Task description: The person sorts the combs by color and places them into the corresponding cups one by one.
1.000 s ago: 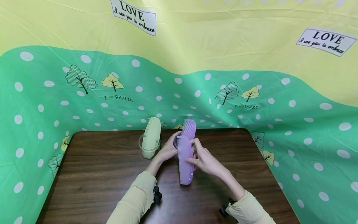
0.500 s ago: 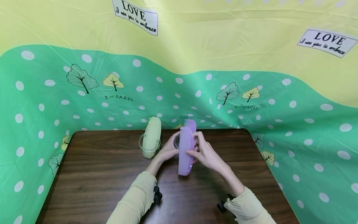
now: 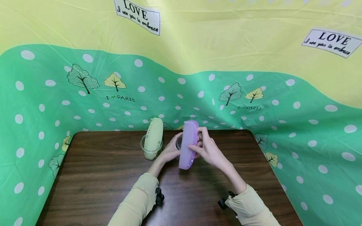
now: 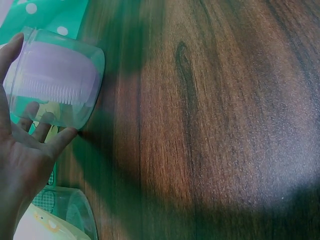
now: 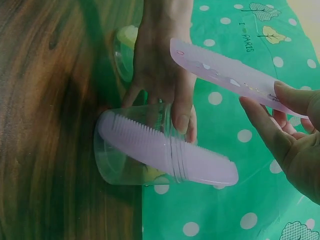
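My left hand (image 3: 171, 151) grips a clear plastic jar (image 5: 114, 167) around its side, near the threaded rim. One purple comb (image 5: 207, 167) leans inside this jar, its upper end sticking out past the rim. Through the jar wall, the left wrist view shows that comb's teeth. My right hand (image 3: 210, 150) pinches a second purple comb (image 3: 186, 149) between thumb and fingers. This held comb (image 5: 225, 75) is tilted and stays apart from the jar in the right wrist view. In the head view it covers most of the jar and the other comb.
Left of my left hand stands another clear jar (image 3: 150, 155) with a pale green comb (image 3: 154, 133) upright in it. Both jars are near the back edge of the dark wooden table (image 3: 107, 182). A green and yellow printed cloth (image 3: 169, 88) hangs behind and at the sides.
My right hand has raised the second purple comb away from me, toward the jar, so it now overlaps the comb inside. The left hand and jar have stayed in place.
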`<action>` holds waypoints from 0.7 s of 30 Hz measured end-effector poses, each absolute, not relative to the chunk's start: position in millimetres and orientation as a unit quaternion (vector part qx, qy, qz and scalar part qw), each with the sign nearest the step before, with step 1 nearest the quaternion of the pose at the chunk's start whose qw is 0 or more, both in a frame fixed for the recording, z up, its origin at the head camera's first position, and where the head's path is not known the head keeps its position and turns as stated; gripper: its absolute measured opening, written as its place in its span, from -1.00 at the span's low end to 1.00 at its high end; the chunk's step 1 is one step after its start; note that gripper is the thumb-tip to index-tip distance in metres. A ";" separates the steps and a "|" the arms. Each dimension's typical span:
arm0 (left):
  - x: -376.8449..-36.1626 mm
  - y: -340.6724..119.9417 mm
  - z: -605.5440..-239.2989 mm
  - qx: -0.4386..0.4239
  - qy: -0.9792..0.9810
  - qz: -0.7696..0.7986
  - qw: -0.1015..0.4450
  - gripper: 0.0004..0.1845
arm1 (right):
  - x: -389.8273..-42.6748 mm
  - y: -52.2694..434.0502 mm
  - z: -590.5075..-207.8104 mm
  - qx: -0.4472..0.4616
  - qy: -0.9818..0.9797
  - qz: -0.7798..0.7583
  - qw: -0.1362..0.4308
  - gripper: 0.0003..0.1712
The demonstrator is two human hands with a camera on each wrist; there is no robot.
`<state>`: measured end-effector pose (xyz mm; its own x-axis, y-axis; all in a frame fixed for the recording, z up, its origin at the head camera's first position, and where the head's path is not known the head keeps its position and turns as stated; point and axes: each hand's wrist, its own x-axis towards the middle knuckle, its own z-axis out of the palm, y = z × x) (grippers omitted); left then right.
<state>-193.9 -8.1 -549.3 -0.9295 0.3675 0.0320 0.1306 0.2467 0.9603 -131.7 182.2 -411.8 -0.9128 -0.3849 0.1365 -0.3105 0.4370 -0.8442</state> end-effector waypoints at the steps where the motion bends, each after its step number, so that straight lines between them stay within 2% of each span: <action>1: -193.9 -8.2 -549.5 0.160 0.783 0.593 0.098 -0.04 | -132.3 182.1 -411.0 -0.207 0.846 -0.490 0.032 -0.35; 9: -193.3 -8.9 -548.2 0.163 0.783 0.593 0.096 -0.06 | -140.0 181.2 -406.8 -0.204 0.848 -0.489 -0.012 -0.34; 21: -192.8 -9.1 -548.1 0.153 0.786 0.590 0.104 -0.05 | -149.2 180.9 -404.7 -0.183 0.846 -0.500 -0.037 -0.34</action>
